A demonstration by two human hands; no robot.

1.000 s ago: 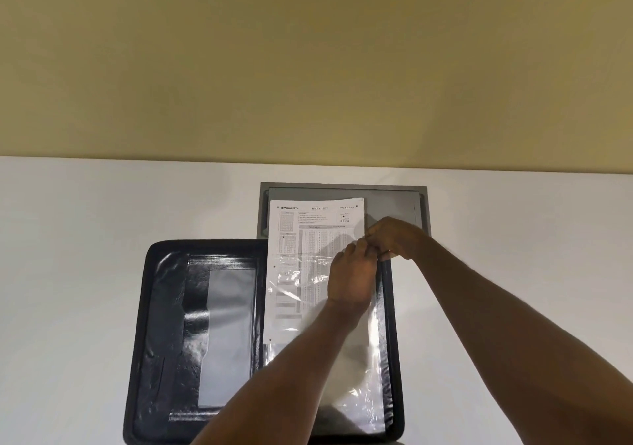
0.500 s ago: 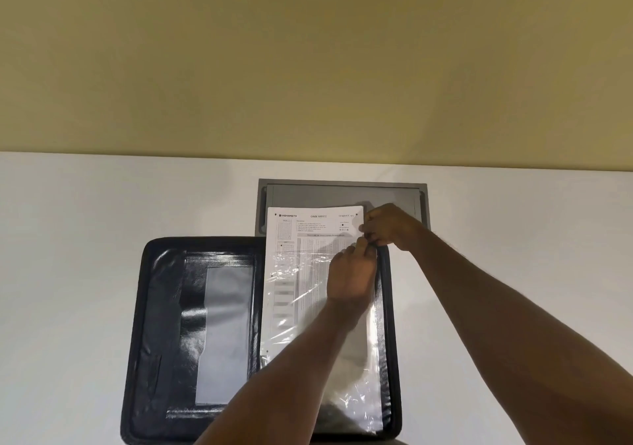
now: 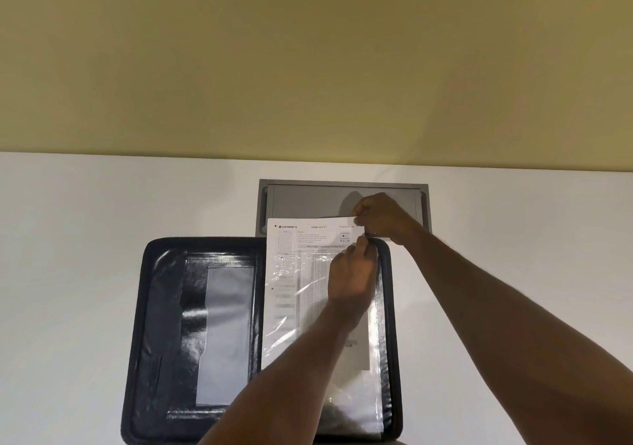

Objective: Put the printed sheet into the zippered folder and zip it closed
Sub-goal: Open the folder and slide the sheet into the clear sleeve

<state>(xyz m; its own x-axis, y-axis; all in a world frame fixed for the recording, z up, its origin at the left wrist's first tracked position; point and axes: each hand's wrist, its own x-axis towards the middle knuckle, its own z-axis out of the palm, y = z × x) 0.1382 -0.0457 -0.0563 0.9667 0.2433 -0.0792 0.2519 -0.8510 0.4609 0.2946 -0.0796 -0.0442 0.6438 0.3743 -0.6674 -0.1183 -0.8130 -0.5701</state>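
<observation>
printed sheet sits mostly inside the clear sleeve of my open zippered folder; my right hand pinches its top corner, my left hand pinches the sleeve's edge; bare worktop all round.

2 bare forearms, no sleeves in view, left hand, right hand, fingers curled

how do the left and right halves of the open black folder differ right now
The left half of the black zippered folder shows glossy black pockets with a grey panel, uncovered; the right half holds a clear plastic sleeve with the white printed sheet partly inside. No hand touches the left half; the left hand and right hand work at the right half's top. Both lie flat and open on the white table.
</observation>
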